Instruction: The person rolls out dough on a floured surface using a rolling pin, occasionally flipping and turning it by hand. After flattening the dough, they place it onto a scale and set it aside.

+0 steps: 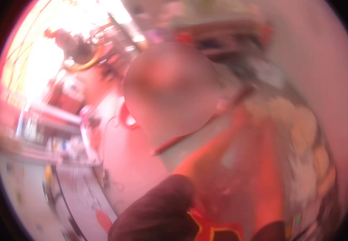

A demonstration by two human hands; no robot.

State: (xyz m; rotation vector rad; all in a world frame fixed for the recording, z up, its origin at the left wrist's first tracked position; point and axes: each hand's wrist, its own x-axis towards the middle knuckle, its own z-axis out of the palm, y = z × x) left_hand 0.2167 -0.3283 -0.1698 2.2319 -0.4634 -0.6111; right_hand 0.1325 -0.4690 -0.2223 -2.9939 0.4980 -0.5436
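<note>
The whole view is smeared by motion. My left hand (240, 117) reaches out at the end of a bare forearm with a dark sleeve. It is near a dark reddish stick-like thing (244, 94); whether they touch is unclear. My right hand (265, 120) is close to the right of it, its forearm upright in the picture. The fingers of both hands are too blurred to make out, and so is anything in them. Pale tan rounded shapes (300, 124) lie just right of my hands.
A large blurred round patch (172, 88) hides the middle. Beside it is a red ring-like thing (129, 116). A shelf (41, 136) with small items stands at the left, below a bright opening. A pinkish wall (318, 48) rises at the right.
</note>
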